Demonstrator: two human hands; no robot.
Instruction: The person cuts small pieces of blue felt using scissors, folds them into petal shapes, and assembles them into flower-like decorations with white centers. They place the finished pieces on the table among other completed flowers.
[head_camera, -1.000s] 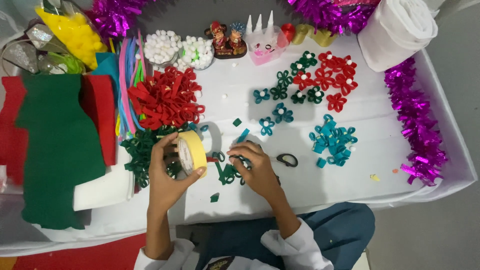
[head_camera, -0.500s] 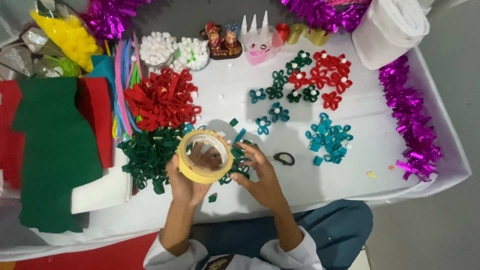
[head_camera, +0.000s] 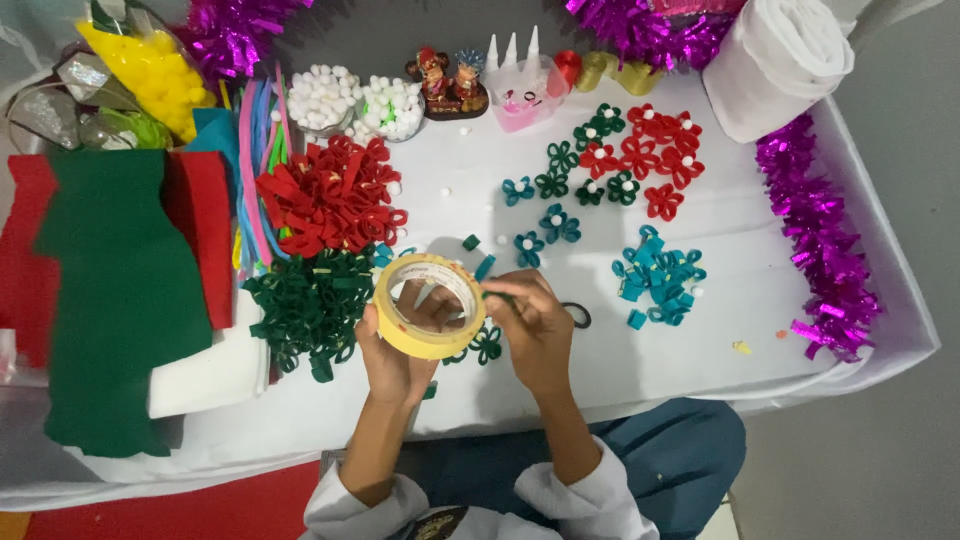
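Since a moment ago my left hand (head_camera: 400, 350) has tipped the yellow ring-shaped tape roll (head_camera: 430, 305) up above the white counter (head_camera: 700, 330), fingers clasping it, while my right hand (head_camera: 530, 325) pinches its near edge; finished felt flowers (head_camera: 640, 160) lie far right, loose green loops (head_camera: 310, 305) remain left.

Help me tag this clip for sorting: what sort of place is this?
Probably a craft table set up for making festive decorations. Piles of red loops and green loops, felt sheets and purple tinsel lie on the white table, and the left hand holds a yellow tape roll.
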